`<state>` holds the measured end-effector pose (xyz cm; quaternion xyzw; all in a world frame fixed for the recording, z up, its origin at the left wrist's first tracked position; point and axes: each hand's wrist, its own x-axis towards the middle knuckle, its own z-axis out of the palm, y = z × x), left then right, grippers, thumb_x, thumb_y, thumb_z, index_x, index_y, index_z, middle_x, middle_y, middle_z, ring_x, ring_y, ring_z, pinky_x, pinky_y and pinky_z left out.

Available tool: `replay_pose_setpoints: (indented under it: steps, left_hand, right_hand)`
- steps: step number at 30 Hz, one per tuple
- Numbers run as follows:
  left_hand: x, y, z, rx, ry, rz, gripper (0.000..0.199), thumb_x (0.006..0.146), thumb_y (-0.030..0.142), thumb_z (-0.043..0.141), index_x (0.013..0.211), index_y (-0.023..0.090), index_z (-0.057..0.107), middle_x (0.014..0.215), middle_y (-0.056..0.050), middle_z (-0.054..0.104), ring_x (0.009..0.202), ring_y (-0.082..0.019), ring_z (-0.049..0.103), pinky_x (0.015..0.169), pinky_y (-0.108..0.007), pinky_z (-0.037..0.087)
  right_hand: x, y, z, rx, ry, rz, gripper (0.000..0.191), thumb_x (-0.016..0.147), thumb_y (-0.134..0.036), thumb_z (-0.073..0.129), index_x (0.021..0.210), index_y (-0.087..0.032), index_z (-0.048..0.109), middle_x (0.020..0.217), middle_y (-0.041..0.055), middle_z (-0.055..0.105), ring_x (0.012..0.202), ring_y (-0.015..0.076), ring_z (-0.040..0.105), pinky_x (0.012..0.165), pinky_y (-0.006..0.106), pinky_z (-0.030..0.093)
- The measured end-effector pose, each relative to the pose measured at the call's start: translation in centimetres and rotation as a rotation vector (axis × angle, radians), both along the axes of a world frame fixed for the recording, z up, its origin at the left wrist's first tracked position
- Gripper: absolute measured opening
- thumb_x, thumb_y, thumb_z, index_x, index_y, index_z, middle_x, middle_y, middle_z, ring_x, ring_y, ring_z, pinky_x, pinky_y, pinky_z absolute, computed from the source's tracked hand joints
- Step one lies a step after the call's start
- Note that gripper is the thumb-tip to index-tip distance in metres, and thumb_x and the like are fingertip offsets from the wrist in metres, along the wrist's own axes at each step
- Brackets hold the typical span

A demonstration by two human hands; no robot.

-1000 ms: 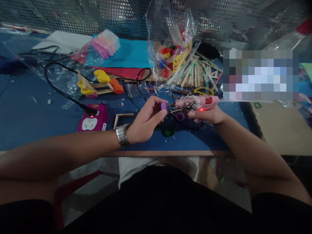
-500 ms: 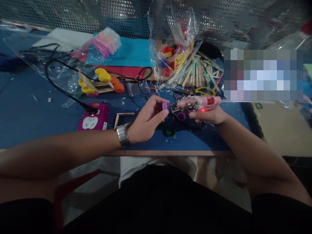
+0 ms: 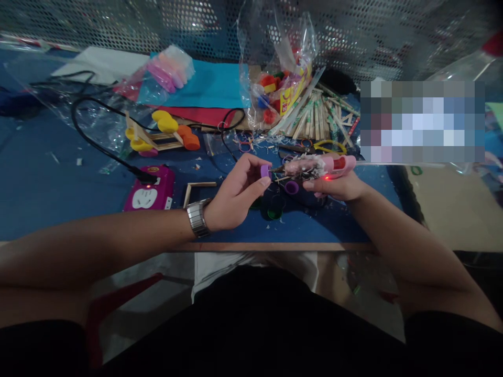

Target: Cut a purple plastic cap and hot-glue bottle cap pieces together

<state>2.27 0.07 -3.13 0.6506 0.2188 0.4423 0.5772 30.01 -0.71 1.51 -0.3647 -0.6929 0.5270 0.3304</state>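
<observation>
Between the fingertips and thumb of my left hand (image 3: 239, 196) is a purple bottle cap (image 3: 264, 171). My right hand (image 3: 338, 183) grips a pink hot glue gun (image 3: 341, 163), its front caked with whitish, dirty glue strands. The gun's nozzle (image 3: 278, 169) points left at the cap, close to or touching its inside; I cannot tell which. A red light glows on the gun, and a clear glue stick (image 3: 396, 164) juts from its back. Below the nozzle lie another purple cap (image 3: 291, 187) and a green cap (image 3: 275, 212).
A magenta power socket box (image 3: 151, 191) with a black plug and a small wooden stick frame (image 3: 188, 192) are on the left. Behind sit a stick model with yellow and orange caps (image 3: 165, 131), scissors (image 3: 330, 147), wooden sticks (image 3: 310, 118) and a bag of caps (image 3: 271, 99). Cardboard (image 3: 456, 209) lies right.
Almost nothing differs. Both hands, the purple cap and the glue gun keep their places, with only a tiny shift of the whole view.
</observation>
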Motion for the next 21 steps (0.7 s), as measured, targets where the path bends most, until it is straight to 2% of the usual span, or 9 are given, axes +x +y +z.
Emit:
replay_pose_setpoints:
  steps: [5,10,14,18,21]
  left_hand:
    - [0.03,-0.01,0.01,0.013,0.002,0.000,0.030,0.110,0.046,0.068,0.125,0.021,0.060,0.096,-0.001,0.059,0.079,-0.011,0.057,0.068,-0.025,0.050]
    - [0.03,-0.06,-0.01,0.015,0.004,0.001,0.028,0.111,0.044,0.067,0.126,0.022,0.060,0.095,-0.001,0.059,0.078,-0.011,0.057,0.068,-0.026,0.050]
    - [0.04,-0.06,-0.05,0.008,0.006,0.005,0.027,0.111,0.044,0.068,0.125,0.022,0.060,0.095,-0.001,0.058,0.078,-0.012,0.056,0.067,-0.026,0.050]
    - [0.05,-0.09,-0.10,0.003,0.007,0.005,0.029,0.110,0.045,0.068,0.125,0.022,0.060,0.096,-0.001,0.058,0.078,-0.012,0.056,0.067,-0.025,0.049]
    - [0.04,-0.14,-0.04,0.003,0.013,0.002,0.029,0.110,0.045,0.069,0.126,0.022,0.061,0.096,-0.001,0.058,0.079,-0.011,0.056,0.068,-0.025,0.050]
  right_hand:
    - [-0.08,-0.16,0.21,0.003,-0.005,-0.028,0.040,0.091,-0.042,0.093,0.129,-0.030,0.088,0.140,0.0052,0.083,0.111,0.0227,0.082,0.062,0.017,0.063]
    - [0.08,-0.22,0.06,0.002,-0.006,-0.017,0.042,0.092,-0.039,0.091,0.134,-0.032,0.086,0.140,0.0034,0.083,0.081,0.0129,0.079,0.043,0.013,0.048]
    - [0.18,-0.23,0.02,-0.005,-0.018,-0.030,0.041,0.092,-0.041,0.091,0.131,-0.031,0.087,0.142,0.0036,0.082,0.086,0.0149,0.079,0.043,0.013,0.049]
    - [0.14,-0.24,0.04,-0.036,-0.014,-0.020,0.043,0.093,-0.041,0.091,0.135,-0.032,0.085,0.146,0.0029,0.081,0.065,0.0067,0.069,0.040,0.011,0.047]
    - [0.07,-0.26,0.00,-0.052,0.012,-0.009,0.045,0.092,-0.039,0.091,0.136,-0.030,0.085,0.145,0.0042,0.081,0.057,0.0034,0.061,0.039,0.010,0.045]
